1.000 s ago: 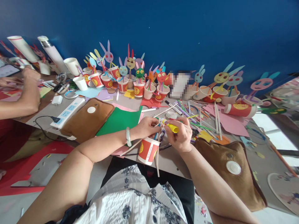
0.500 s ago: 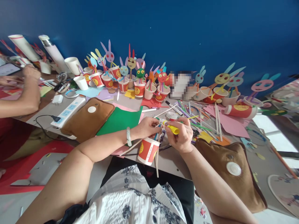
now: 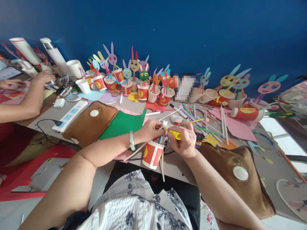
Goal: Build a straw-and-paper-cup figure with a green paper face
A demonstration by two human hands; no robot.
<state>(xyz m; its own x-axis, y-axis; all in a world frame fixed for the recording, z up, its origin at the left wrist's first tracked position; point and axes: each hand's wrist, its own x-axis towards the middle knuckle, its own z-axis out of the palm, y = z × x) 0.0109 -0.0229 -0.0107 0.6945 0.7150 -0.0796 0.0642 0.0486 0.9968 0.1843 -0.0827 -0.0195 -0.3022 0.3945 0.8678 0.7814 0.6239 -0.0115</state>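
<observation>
In the middle of the head view, my left hand is closed in a pinch on a blue stem that rises from a red and white paper cup. The cup hangs slightly tilted at the table's front edge, with pale stems sticking out beside it. My right hand is closed round a yellow and white tube, its white end pointing at the left fingertips. Also by the right fingers is a dark-and-white patterned stem. The fingers partly hide where tube and stem meet.
Paper cups with rabbit-faced figures line the blue wall. Loose coloured stems and pens lie right of centre. Brown pouches flank me, near green paper and a power strip. Another person's arm works at left.
My right hand has tipped the yellow tube slightly, and its white end has shifted. The cup has moved a little to the right. At left, the other person's hand has moved right.
</observation>
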